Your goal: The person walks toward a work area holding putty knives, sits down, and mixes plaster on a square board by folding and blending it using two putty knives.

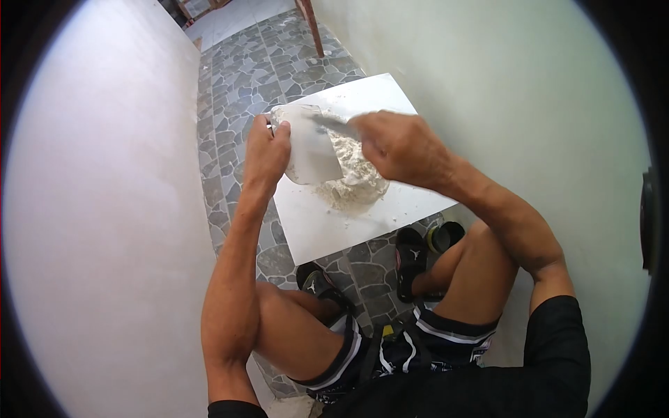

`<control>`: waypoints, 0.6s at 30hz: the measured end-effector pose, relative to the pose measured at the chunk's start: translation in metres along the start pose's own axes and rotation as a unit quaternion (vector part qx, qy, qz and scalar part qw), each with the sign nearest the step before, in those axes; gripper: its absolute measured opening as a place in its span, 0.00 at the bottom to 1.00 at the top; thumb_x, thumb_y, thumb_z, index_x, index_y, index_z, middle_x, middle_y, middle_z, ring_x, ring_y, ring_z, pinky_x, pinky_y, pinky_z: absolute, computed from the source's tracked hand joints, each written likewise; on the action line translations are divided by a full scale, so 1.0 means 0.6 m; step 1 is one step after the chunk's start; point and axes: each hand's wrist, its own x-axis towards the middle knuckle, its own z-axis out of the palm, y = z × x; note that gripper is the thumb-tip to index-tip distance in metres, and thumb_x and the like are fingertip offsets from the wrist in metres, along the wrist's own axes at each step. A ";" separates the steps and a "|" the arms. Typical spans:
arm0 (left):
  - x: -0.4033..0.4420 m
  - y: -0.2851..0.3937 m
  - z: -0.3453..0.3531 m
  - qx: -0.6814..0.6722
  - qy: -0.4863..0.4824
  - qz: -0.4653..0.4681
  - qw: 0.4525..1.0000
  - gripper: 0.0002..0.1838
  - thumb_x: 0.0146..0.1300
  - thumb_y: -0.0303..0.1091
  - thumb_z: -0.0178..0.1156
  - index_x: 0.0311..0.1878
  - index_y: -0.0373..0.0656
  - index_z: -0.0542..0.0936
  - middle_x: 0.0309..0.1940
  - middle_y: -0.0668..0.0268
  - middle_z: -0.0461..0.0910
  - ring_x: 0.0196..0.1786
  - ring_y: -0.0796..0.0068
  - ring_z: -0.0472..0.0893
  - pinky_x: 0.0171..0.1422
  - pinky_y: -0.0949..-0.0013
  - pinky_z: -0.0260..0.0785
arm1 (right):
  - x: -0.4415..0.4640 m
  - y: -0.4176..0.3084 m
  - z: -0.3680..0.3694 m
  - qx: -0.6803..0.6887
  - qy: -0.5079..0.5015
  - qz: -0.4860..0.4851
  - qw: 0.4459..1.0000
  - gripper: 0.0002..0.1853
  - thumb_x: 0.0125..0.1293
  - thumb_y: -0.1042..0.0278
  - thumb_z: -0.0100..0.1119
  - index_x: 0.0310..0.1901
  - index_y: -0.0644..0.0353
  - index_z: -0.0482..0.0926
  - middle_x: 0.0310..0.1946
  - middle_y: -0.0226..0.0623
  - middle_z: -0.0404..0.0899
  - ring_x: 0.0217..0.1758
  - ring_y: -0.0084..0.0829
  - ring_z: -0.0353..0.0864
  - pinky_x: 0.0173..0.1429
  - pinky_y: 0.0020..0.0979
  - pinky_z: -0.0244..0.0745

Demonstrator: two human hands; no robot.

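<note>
My left hand (267, 155) grips a whitish plastic container (306, 150) by its left edge, with the thumb over the rim. The container is tilted on its side above the board, its right end over a heap of pale powder (359, 171). In my closed right hand (401, 150) is a grey tool with a slim blade (331, 124), blurred by motion. Its tip reaches to the upper part of the container, and whether the two touch I cannot tell. The crumbly powder lies on a white board (313, 226), partly hidden by the container and my right hand.
Walls stand close on both sides, the left wall (104, 195) and the right wall (529, 90). Dark sandals (411, 261) are on my feet below the board. A small round can (439, 239) sits by my right foot. A wooden leg (311, 28) stands on the stone-patterned floor (237, 90).
</note>
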 end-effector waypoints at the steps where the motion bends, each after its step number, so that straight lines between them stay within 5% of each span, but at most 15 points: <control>1: 0.002 -0.001 0.001 -0.029 0.006 -0.014 0.999 0.19 0.71 0.35 0.53 0.53 0.25 0.71 0.35 0.56 0.78 0.37 0.71 0.76 0.44 0.64 0.70 | -0.003 -0.012 0.008 -0.028 -0.040 -0.015 0.999 0.07 0.62 0.75 0.58 0.41 0.65 0.77 0.29 0.42 0.80 0.32 0.39 0.83 0.34 0.38 0.81; 5: 0.000 0.001 0.001 -0.115 0.025 -0.025 0.993 0.18 0.72 0.34 0.52 0.54 0.25 0.70 0.33 0.61 0.76 0.34 0.77 0.73 0.39 0.67 0.69 | -0.009 -0.042 0.031 -0.071 -0.099 -0.052 0.991 0.10 0.61 0.74 0.57 0.44 0.65 0.75 0.35 0.44 0.81 0.42 0.41 0.84 0.41 0.38 0.83; 10: -0.013 0.021 -0.009 -0.101 0.011 -0.020 0.995 0.18 0.72 0.33 0.52 0.55 0.25 0.70 0.29 0.66 0.75 0.29 0.82 0.70 0.32 0.72 0.65 | 0.005 -0.016 0.050 -0.079 -0.080 -0.036 0.993 0.11 0.60 0.76 0.57 0.45 0.65 0.75 0.35 0.43 0.81 0.41 0.41 0.84 0.42 0.40 0.83; 13: -0.030 0.044 -0.020 -0.037 -0.043 -0.022 0.998 0.17 0.74 0.35 0.52 0.56 0.28 0.71 0.33 0.60 0.82 0.32 0.81 0.79 0.37 0.75 0.72 | 0.011 0.014 0.057 -0.091 -0.084 -0.013 0.992 0.11 0.60 0.76 0.56 0.45 0.64 0.75 0.36 0.44 0.82 0.42 0.41 0.84 0.41 0.40 0.83; 18: -0.045 0.053 -0.015 -0.129 -0.067 -0.026 0.989 0.18 0.73 0.35 0.53 0.57 0.29 0.71 0.36 0.59 0.84 0.33 0.81 0.81 0.37 0.75 0.73 | 0.013 0.072 0.058 -0.076 -0.040 0.087 0.992 0.09 0.61 0.76 0.54 0.43 0.65 0.75 0.32 0.49 0.82 0.37 0.48 0.84 0.41 0.44 0.80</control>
